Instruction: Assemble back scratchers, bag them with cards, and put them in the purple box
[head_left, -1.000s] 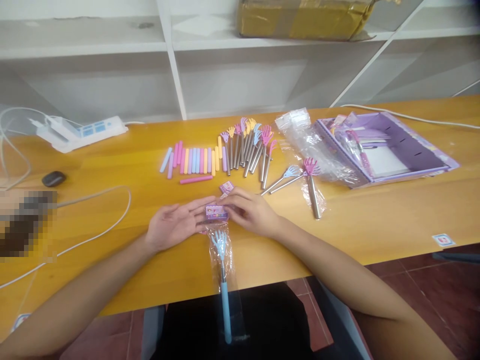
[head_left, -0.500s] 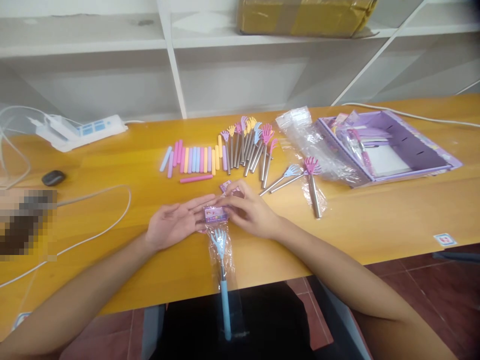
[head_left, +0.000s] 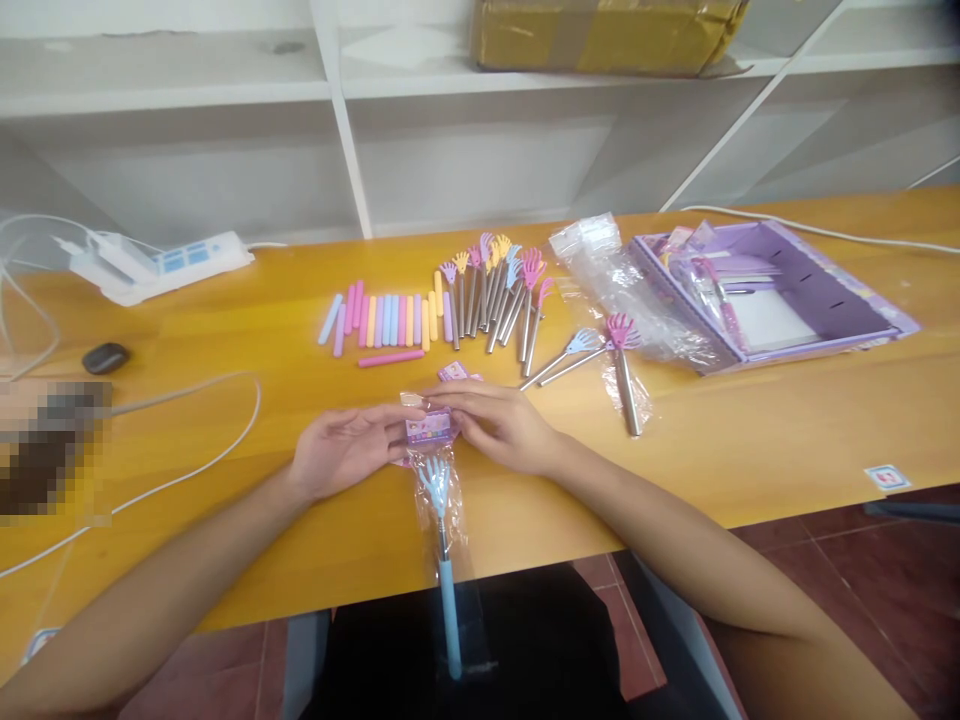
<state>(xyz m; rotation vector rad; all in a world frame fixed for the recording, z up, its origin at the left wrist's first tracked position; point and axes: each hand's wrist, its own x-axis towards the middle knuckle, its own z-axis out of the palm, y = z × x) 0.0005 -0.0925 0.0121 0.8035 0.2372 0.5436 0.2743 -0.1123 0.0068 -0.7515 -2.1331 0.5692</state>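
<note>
A light blue back scratcher (head_left: 448, 600) lies in a clear plastic bag (head_left: 461, 530) with a purple printed header card (head_left: 427, 427), its handle reaching past the table's front edge. My left hand (head_left: 349, 445) holds the card end from the left, some fingers behind it. From the right, my right hand (head_left: 502, 425) grips the bag's top, fingers laid across the upper flap and thumb near the card. Another purple card (head_left: 457, 372) lies just beyond my right fingers. Behind are colored handle sleeves (head_left: 390, 320) and several metal back scratchers (head_left: 480, 290) with hand-shaped heads.
A purple display box (head_left: 840, 270) stands at the right beside a pile of clear bags (head_left: 645, 310). Loose scratchers (head_left: 624, 380) lie before it. At the left are a power strip (head_left: 180, 265), a black object (head_left: 106, 357) and a white cable (head_left: 187, 450).
My right fingers have straightened and flattened over the bag's top. My left hand has turned from palm-up to closing on the card end. The bagged scratcher has stayed nearly in place.
</note>
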